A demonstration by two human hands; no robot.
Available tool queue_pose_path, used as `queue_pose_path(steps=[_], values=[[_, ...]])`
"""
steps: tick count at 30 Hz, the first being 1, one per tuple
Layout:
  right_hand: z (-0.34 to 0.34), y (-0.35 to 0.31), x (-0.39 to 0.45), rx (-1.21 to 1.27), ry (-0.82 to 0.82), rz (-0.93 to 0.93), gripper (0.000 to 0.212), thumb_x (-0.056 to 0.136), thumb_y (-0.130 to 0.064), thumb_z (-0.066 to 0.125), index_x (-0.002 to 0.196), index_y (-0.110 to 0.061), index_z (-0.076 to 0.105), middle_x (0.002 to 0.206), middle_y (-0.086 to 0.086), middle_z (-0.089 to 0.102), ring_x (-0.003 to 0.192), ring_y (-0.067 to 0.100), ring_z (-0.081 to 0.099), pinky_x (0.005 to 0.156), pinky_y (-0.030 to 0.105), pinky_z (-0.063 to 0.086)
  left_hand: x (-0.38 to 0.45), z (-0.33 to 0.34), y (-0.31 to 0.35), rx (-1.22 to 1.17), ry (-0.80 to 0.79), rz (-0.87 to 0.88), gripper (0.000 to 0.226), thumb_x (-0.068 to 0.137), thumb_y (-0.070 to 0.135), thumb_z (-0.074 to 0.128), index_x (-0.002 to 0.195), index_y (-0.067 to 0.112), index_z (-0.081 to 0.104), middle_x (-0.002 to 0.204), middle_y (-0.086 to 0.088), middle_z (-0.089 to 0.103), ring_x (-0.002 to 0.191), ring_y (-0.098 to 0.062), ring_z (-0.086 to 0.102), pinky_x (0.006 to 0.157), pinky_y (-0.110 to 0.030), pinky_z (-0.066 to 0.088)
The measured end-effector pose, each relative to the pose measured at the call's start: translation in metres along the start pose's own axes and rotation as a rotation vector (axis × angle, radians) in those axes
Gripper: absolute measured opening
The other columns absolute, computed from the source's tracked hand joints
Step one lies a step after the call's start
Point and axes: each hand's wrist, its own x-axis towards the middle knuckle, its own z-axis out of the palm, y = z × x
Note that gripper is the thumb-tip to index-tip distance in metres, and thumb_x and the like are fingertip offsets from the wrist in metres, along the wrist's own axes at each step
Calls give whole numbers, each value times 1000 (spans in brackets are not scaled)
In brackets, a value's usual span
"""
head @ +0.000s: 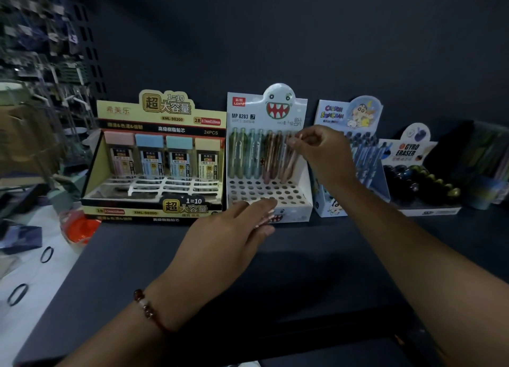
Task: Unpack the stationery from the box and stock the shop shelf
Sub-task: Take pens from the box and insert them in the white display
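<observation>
The right hand reaches in from 4 o'clock to the back row of the white monster-face display box, which stands on the dark shelf at the centre of the view. Its grip is a light pinch: thumb and forefinger close on the top of a pinkish mechanical pencil at the 3 o'clock end of the row, the other fingers loosely curled behind. The pencil leans slightly, its lower end at the perforated tray; whether it is seated in a hole cannot be told.

The left hand comes in from 7 o'clock, palm down, fingers straight and close together. Its fingertips touch the front lip of the same box, at the 6 o'clock edge of the tray. It holds nothing. A beaded bracelet circles that wrist.

In the box, a row of pencils stands along the back, greenish ones toward 9 o'clock and brown-pink ones toward 3 o'clock. The tray holes in front of them are unfilled.

Just beside it at 9 o'clock sits a gold and black lead-refill box with four pastel-capped cases. At 3 o'clock is a cartoon pen display, partly hidden by the right forearm, then a Gyro Eraser box with dark round erasers.
</observation>
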Motion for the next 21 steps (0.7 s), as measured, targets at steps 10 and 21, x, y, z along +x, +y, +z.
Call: queue_pose_path(steps=[10, 21], values=[[11, -1, 11, -219, -75, -23, 22, 83, -33, 76, 94, -13, 72, 81, -5, 66, 72, 3, 59, 64, 18, 43, -3, 1, -2, -53, -24, -13, 44, 98, 53, 35, 140, 40, 37, 121, 11, 63, 81, -10, 66, 61, -27, 54], [1, -33, -23, -234, -123, 35, 34, 94, -35, 63, 118, -11, 65, 93, 0, 67, 81, 9, 63, 71, 26, 49, -5, -3, 2, -118, 23, -82, 45, 98, 50, 41, 141, 39, 41, 129, 12, 62, 94, -13, 66, 70, -30, 55]])
